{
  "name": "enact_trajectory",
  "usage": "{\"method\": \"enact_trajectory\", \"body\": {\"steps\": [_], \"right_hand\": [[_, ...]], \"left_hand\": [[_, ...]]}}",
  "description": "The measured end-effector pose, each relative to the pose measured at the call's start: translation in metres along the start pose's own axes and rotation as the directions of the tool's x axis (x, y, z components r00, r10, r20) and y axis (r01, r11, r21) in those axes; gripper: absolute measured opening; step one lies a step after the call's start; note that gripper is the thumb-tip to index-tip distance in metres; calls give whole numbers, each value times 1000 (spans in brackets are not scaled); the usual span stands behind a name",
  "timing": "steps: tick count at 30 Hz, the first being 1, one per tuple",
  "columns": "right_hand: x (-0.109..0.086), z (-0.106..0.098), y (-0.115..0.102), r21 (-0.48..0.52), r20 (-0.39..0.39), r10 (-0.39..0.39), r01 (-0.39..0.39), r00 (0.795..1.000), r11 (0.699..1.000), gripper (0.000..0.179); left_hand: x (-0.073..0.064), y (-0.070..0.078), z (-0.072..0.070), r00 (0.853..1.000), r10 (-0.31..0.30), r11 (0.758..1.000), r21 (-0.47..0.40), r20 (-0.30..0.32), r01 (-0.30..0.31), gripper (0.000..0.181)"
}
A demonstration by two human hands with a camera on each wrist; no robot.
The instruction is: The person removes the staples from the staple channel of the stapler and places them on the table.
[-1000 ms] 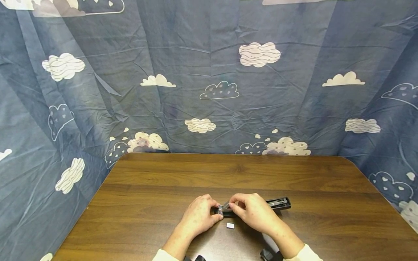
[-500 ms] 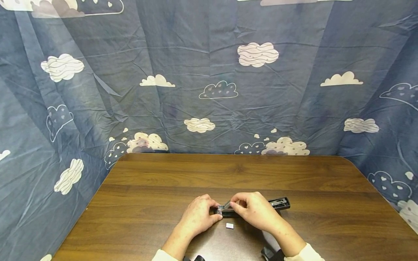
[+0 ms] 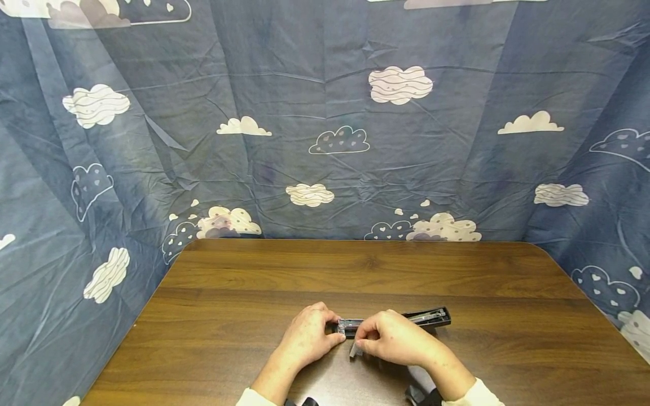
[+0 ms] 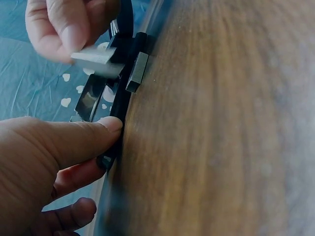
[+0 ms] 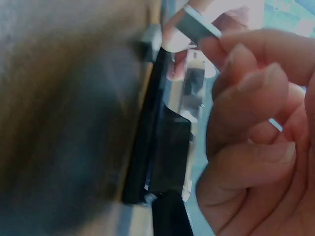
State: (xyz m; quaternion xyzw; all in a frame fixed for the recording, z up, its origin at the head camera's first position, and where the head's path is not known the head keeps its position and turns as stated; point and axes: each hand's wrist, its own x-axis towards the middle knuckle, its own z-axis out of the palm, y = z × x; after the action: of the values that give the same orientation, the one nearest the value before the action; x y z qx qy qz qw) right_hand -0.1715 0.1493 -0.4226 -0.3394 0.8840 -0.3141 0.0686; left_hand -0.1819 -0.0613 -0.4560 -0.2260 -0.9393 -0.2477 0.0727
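Observation:
A black stapler lies opened out on the wooden table, its metal magazine exposed. My left hand grips its left end between thumb and fingers; the left wrist view shows the thumb on the black base. My right hand pinches a short grey strip of staples, held tilted and apart from the stapler. In the right wrist view that staple strip sticks out past the fingertips. A smaller block of staples rests on the table beside the stapler's base; the head view mostly hides it.
The brown wooden table stretches out around both hands. Behind it and at its sides hangs a blue cloth with a cloud print. Dark wrist gear sits under the right forearm.
My right hand has brought the staple strip from above the magazine down toward the near side of the stapler, over the small block. My left hand has stayed on the stapler's end.

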Motion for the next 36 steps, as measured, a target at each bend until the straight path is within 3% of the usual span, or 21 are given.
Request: {"method": "enact_trajectory", "body": {"steps": [7,15,25,30,36], "right_hand": [[-5,-10,6,-26,101,48,-46,994,999,16],[-7,-18,11,-63,89,93,-87,992,994,14],[-2,-20,18,-133,-20,51,-53,998,990,10],[-3,-20,19,-160,-15,68,-69,998,985,12],[-6,-21,20,-98,26,116,-113,993,989,16]], "left_hand": [[2,0,1,999,23,1000,15,-23,-22,28],[4,-3,4,999,38,999,12,-38,-37,27],[7,-2,5,999,35,999,9,-39,-34,28],[8,-1,5,999,32,999,12,-37,-32,27],[9,0,5,999,24,1000,10,-31,-24,27]]}}
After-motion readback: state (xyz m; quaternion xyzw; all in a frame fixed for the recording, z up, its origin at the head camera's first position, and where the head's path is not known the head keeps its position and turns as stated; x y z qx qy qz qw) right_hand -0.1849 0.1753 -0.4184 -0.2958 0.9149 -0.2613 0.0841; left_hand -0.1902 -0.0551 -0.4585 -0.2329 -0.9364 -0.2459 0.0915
